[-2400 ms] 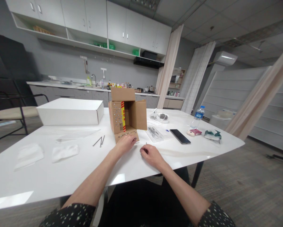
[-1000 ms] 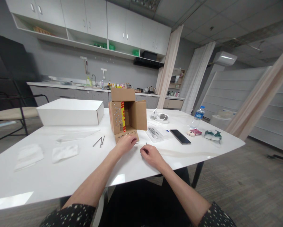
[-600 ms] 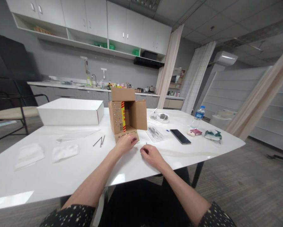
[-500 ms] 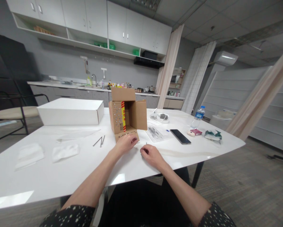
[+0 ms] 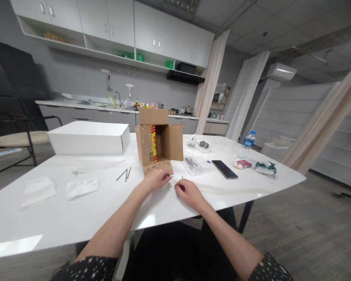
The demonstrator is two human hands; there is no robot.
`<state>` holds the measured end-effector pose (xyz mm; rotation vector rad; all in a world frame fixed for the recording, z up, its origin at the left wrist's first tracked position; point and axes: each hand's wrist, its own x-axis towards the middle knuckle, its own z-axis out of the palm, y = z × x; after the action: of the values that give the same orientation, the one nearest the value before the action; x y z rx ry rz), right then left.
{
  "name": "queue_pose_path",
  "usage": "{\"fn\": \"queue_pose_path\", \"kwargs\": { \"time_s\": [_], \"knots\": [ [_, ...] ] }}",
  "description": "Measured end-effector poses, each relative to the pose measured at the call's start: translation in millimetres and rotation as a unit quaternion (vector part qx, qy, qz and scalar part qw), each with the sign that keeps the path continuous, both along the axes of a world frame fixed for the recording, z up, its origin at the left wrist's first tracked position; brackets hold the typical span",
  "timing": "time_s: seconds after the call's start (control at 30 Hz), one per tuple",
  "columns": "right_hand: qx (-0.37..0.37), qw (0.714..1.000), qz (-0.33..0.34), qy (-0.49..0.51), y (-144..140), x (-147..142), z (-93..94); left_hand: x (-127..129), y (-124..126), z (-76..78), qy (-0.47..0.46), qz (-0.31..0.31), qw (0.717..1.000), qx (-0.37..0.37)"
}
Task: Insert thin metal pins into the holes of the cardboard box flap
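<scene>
Head view: both hands work at the front flap of an open cardboard box.

Left hand (image 5: pixel 154 180) rests curled on the table (image 5: pixel 61 218), fingertips touching the studded flap (image 5: pixel 157 168) of the cardboard box (image 5: pixel 159 140). Right hand (image 5: pixel 188 192), just right of it, pinches a small upright pin (image 5: pixel 182 178). The flap lies directly ahead, nearer the left hand.

cardboard box (image 5: pixel 159 136): red-and-yellow strip carries print, too small to read
water bottle (image 5: pixel 246 143): label illegible
Other legible text: none
</scene>
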<state>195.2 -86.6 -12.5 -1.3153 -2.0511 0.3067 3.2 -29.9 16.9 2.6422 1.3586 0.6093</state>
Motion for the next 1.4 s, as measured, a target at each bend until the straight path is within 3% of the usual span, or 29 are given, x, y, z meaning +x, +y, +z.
{"fn": "queue_pose_path", "kwargs": {
  "time_s": [0.2, 0.5, 0.8, 1.03, 1.4],
  "knots": [
    [-0.003, 1.0, 0.003, 0.006, -0.6, 0.4, 0.8, -0.5, 1.1, -1.3, 0.0, 0.009, 1.0, -0.014],
    [0.0, 1.0, 0.002, 0.008, 0.8, 0.1, -0.3, 1.6, 14.0, -10.2, -0.047, 0.007, 0.998, 0.041],
    [0.003, 1.0, 0.004, 0.002, 4.2, 1.4, -4.9, -0.5, 14.2, -6.0, -0.135, 0.036, 0.984, 0.108],
    [-0.005, 1.0, 0.002, 0.011, 3.1, 0.3, -2.4, 0.5, 14.5, -5.5, -0.066, 0.103, 0.991, 0.057],
    [-0.007, 1.0, 0.0, 0.012, 2.1, 0.3, -1.4, 4.2, 11.9, -0.8, -0.041, 0.131, 0.99, 0.045]
  ]
}}
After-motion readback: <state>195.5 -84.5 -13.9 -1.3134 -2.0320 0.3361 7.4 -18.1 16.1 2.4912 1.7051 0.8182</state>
